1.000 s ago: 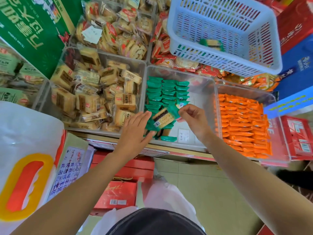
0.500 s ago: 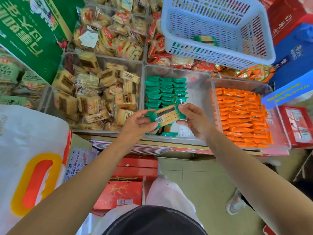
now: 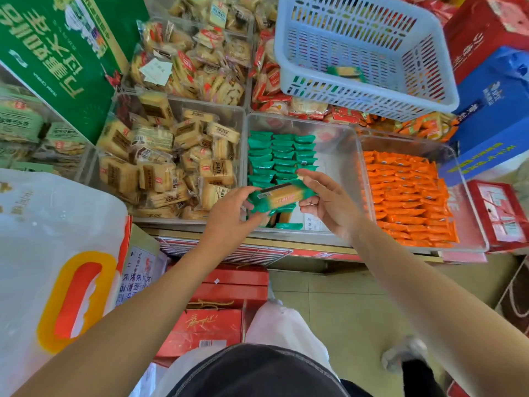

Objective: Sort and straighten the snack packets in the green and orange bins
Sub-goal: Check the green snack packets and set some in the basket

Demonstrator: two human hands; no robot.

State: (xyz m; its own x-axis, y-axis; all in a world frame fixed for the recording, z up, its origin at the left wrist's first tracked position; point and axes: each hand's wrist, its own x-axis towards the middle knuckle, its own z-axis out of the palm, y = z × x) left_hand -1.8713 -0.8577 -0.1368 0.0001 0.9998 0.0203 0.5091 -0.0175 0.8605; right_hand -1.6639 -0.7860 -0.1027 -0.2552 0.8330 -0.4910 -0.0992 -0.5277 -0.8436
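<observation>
Both hands hold one green snack packet (image 3: 282,196) level above the front of the clear bin (image 3: 345,144) of green packets. My left hand (image 3: 229,213) pinches its left end and my right hand (image 3: 329,202) grips its right end. Behind it, green packets (image 3: 282,153) stand in three neat rows at the back left of that bin. A few more green packets (image 3: 287,225) lie loose at the bin's front, partly hidden by my hands. To the right, a second clear bin (image 3: 465,179) holds orange packets (image 3: 406,196) stacked in tidy rows.
A clear bin of beige biscuit packs (image 3: 169,164) sits to the left. A white slotted basket (image 3: 363,50) with one green packet (image 3: 346,71) rests over the back bins. Red gift boxes (image 3: 211,328) stand on the floor below the shelf edge, and a white bag (image 3: 54,253) is at left.
My left hand came in from the bin's left edge and took the packet's left end. Both hands then lifted the packet and turned it level.
</observation>
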